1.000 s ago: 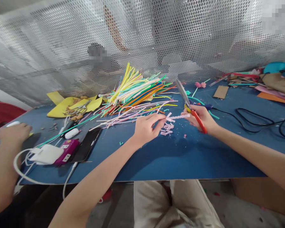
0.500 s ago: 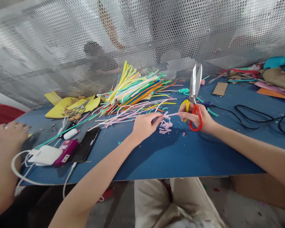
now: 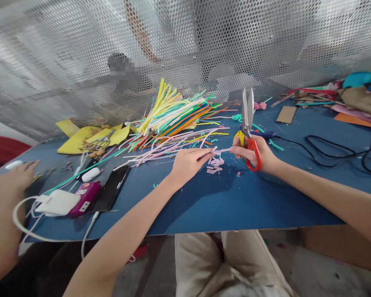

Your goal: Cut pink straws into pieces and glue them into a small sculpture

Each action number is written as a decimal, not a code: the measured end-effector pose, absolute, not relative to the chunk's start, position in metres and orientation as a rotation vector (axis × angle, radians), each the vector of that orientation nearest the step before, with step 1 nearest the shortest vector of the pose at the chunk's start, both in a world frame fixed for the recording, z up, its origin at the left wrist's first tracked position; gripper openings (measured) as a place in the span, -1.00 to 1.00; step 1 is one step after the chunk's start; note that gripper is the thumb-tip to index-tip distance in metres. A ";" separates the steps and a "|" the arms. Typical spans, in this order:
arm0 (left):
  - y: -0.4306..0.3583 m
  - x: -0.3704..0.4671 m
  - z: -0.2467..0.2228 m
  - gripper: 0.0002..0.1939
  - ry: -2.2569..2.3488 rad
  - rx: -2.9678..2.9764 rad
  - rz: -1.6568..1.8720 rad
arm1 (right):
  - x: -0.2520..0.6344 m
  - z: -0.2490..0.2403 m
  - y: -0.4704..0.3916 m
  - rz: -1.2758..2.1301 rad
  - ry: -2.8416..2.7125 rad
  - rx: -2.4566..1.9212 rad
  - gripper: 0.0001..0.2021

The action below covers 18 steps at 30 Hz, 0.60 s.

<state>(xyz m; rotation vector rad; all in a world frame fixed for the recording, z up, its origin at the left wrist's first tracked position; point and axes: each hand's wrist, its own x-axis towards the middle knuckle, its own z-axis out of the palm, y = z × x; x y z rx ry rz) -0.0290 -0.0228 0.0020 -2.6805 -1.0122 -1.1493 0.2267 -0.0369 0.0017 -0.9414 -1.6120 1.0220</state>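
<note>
Perforated metal screen [image 3: 185, 49] — silvery, bright in patches — behind a blue tabletop [image 3: 188, 210], grey floor [image 3: 312, 274] below.

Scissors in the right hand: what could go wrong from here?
The scissors stand with blades slightly apart while the right hand also pinches the lilac strand, so a shifting grip might nick a finger. The left hand could lose its end. Loose lilac bits below might scatter if brushed.

No legible txt, nos., brands or signs in view.
</note>
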 end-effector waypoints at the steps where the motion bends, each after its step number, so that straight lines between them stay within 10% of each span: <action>1: -0.023 -0.029 0.002 -0.79 -0.990 -2.684 -1.150 | 0.227 0.001 -0.037 1.025 -1.612 -0.937 -0.81; 18: -0.024 -0.031 0.008 -0.79 -0.996 -2.592 -0.989 | 0.228 -0.001 -0.037 1.071 -1.596 -0.841 -0.81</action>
